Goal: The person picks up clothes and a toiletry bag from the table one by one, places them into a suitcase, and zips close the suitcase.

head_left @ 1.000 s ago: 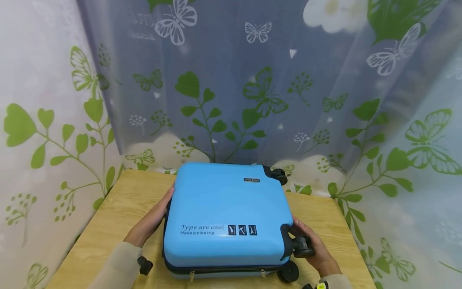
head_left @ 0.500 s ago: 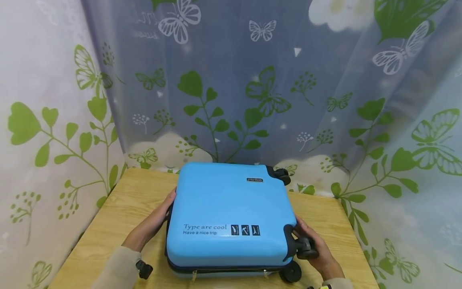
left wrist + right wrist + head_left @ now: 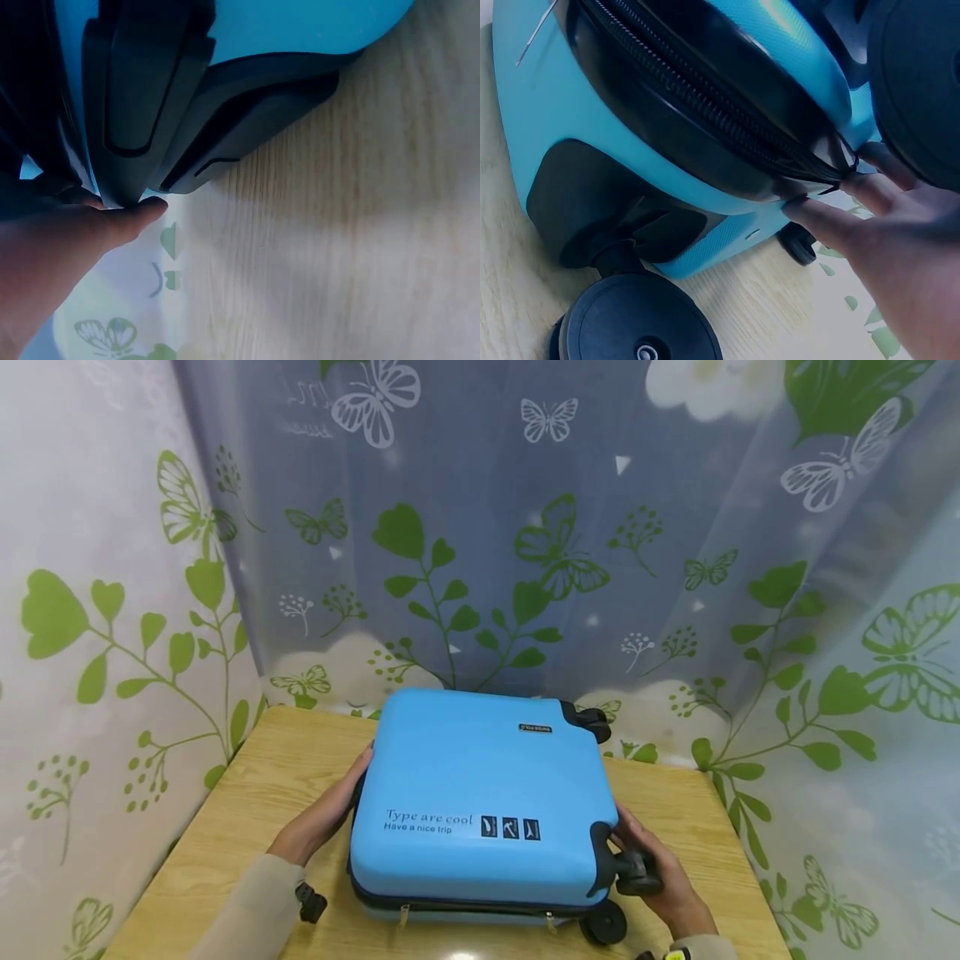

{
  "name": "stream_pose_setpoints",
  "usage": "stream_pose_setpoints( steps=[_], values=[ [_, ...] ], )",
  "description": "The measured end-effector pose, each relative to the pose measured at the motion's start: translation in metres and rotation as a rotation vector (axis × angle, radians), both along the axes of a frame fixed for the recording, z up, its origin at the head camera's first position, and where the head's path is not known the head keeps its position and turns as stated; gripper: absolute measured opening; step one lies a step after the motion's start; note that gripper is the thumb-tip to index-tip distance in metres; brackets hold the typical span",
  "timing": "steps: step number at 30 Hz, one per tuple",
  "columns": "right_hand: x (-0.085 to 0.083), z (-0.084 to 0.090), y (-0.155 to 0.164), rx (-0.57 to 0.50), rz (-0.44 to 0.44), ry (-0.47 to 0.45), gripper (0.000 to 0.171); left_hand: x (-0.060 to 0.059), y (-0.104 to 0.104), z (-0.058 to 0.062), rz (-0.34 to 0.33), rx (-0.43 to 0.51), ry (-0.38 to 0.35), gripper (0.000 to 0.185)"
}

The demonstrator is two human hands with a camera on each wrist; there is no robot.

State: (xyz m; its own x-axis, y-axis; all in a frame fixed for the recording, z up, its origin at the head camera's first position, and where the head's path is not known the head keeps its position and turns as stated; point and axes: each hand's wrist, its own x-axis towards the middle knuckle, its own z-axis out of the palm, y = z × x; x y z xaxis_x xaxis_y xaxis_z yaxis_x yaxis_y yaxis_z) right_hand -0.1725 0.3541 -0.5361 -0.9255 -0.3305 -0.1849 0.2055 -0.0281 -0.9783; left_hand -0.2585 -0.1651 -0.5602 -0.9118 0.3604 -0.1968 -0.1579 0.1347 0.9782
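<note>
A light-blue hard-shell suitcase [image 3: 487, 768] lies flat on its side, printed lettering facing up, wheels to the right. At its left side, my left hand [image 3: 322, 814] holds the edge; in the left wrist view the thumb [image 3: 146, 214] is at the end of a black handle [image 3: 139, 105], other fingers partly hidden behind it. My right hand [image 3: 667, 877] grips the wheeled end between the black wheels [image 3: 637, 872]. Up close in the right wrist view, its fingertips [image 3: 802, 210] touch the black trim by the zipper [image 3: 697, 94].
The suitcase rests over a light wooden table [image 3: 255, 768]. A printed curtain [image 3: 480, 527] with leaves and butterflies encloses the back and both sides. Gold zipper pulls [image 3: 403, 917] hang at the suitcase's front edge.
The suitcase's near left part has shifted slightly up and away in the head view, the left hand moving with it. Its wheeled right end has barely moved. Both hands keep their hold.
</note>
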Motion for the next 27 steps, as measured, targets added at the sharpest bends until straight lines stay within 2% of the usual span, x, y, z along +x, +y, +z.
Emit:
stream_pose_setpoints(
  steps=[5,9,16,20,27],
  values=[
    [-0.003,0.005,-0.002,0.013,0.002,0.011,0.073,-0.015,0.004,0.0,-0.023,-0.01,0.011,0.08],
    [-0.006,0.01,-0.005,0.061,-0.007,0.005,0.074,-0.021,0.004,0.001,-0.029,-0.024,0.02,0.077],
    [-0.01,0.02,-0.009,0.151,-0.037,0.076,0.068,-0.02,0.0,0.01,0.022,-0.055,0.026,0.084],
    [-0.008,0.023,-0.01,0.196,-0.039,0.102,0.069,-0.018,0.001,0.015,0.026,-0.061,0.014,0.087],
    [-0.009,0.019,-0.008,0.128,-0.006,0.102,0.07,-0.018,0.005,0.016,0.035,-0.03,-0.002,0.083]
  ],
)
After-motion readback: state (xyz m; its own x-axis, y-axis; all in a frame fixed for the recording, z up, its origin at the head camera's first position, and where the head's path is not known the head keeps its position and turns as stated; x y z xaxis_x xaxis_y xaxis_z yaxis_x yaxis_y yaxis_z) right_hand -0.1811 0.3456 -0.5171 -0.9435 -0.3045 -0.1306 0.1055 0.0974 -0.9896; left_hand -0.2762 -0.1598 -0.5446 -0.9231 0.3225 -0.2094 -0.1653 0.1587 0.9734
